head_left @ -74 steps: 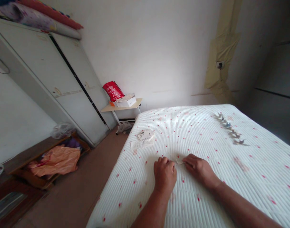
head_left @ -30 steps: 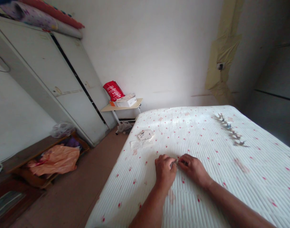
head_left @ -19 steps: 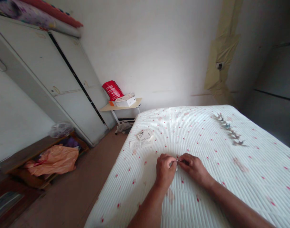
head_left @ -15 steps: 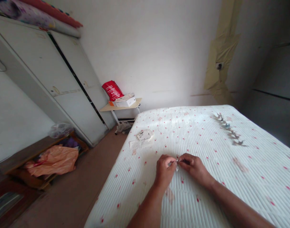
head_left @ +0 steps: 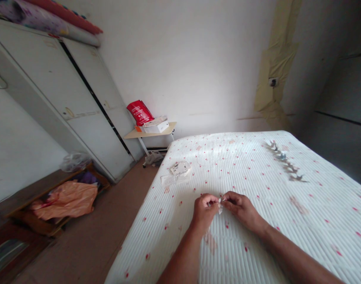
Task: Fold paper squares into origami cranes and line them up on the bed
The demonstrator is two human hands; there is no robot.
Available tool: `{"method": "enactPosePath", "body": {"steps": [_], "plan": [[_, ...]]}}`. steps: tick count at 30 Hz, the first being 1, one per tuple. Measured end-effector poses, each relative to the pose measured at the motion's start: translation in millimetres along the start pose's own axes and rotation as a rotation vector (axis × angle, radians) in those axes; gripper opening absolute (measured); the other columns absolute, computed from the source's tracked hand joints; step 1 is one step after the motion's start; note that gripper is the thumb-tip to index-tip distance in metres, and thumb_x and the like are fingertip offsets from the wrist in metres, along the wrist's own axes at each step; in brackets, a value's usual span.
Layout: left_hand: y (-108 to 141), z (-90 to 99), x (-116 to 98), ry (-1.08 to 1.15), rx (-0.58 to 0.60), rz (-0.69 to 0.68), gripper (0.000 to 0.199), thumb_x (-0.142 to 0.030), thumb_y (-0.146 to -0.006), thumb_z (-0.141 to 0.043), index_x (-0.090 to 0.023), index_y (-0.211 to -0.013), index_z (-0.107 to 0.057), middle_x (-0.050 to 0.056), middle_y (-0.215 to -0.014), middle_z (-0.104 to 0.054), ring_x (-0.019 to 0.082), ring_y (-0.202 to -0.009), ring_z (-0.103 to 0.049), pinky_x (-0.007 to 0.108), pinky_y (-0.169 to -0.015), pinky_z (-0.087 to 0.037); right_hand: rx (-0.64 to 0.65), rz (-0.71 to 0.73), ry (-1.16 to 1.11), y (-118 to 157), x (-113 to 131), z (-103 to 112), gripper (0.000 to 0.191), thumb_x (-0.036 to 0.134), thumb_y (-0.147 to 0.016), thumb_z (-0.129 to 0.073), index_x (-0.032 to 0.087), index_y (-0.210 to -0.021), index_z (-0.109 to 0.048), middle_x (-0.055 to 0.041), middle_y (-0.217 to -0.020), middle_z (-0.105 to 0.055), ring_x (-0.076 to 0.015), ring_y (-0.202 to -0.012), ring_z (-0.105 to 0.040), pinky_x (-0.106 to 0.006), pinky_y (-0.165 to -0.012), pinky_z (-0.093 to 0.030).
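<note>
A small piece of folded paper (head_left: 220, 208) is pinched between my two hands above the bed's near half. My left hand (head_left: 206, 209) grips it from the left with thumb and fingertips. From the right, my right hand (head_left: 241, 207) holds its other side, fingertips close to those of the left. Printed paper pieces (head_left: 180, 169) lie on the bed to the far left of my hands. A row of several small folded paper figures (head_left: 282, 157) stretches across the bed at the right.
The bed (head_left: 227, 157) has a white ribbed cover with red dots. Behind its left corner, a small table (head_left: 133, 134) carries a red bag (head_left: 140, 113) and a white box (head_left: 157, 127). Cabinets, an orange bag (head_left: 69, 199) and brown floor are on the left.
My left hand has shifted very slightly, and a little more of the small paper shows between the fingertips. Both hands keep their hold.
</note>
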State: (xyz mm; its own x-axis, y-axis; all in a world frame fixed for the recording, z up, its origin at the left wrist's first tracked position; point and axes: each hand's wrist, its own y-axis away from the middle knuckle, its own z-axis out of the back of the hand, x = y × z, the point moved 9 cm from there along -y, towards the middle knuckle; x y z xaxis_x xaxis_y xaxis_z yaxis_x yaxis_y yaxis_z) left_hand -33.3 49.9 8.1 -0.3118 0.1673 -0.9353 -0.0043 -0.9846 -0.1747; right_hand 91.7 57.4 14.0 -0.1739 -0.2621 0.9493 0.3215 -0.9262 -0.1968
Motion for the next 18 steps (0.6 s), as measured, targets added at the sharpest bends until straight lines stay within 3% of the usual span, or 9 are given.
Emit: {"method": "enactPosePath", "body": {"steps": [6,12,18], "plan": [[0,2.7,-7,-0.047,0.023,-0.056,0.006,-0.014,-0.063,-0.058,-0.016,-0.060,-0.061,-0.001,-0.064,-0.056,0.012,-0.067,-0.053,0.020,-0.063,-0.040,0.001,0.069,0.049,1,6,2,0.014,0.031,-0.080,-0.052,0.019,-0.078,-0.058,-0.0004,-0.069,-0.059,-0.0136,-0.063,-0.057,-0.024,-0.059,-0.046],[1,3.4,-4,-0.022,0.028,0.003,0.007,-0.017,-0.065,-0.058,-0.015,-0.058,-0.061,-0.001,-0.062,-0.056,0.013,-0.067,-0.053,0.021,-0.061,-0.040,-0.093,0.496,0.473,17,54,10,0.023,0.020,-0.088,-0.042,0.023,-0.097,-0.062,-0.0078,-0.094,-0.061,-0.0166,-0.087,-0.060,-0.028,-0.074,-0.050],[2,3.0,-5,0.025,0.020,0.007,0.006,-0.016,-0.063,-0.059,-0.015,-0.058,-0.060,-0.002,-0.060,-0.054,0.012,-0.065,-0.052,0.022,-0.063,-0.039,-0.066,0.530,0.713,19,50,2,0.027,0.019,-0.090,-0.039,0.022,-0.101,-0.064,-0.0097,-0.105,-0.060,-0.0156,-0.085,-0.063,-0.026,-0.070,-0.053]]}}
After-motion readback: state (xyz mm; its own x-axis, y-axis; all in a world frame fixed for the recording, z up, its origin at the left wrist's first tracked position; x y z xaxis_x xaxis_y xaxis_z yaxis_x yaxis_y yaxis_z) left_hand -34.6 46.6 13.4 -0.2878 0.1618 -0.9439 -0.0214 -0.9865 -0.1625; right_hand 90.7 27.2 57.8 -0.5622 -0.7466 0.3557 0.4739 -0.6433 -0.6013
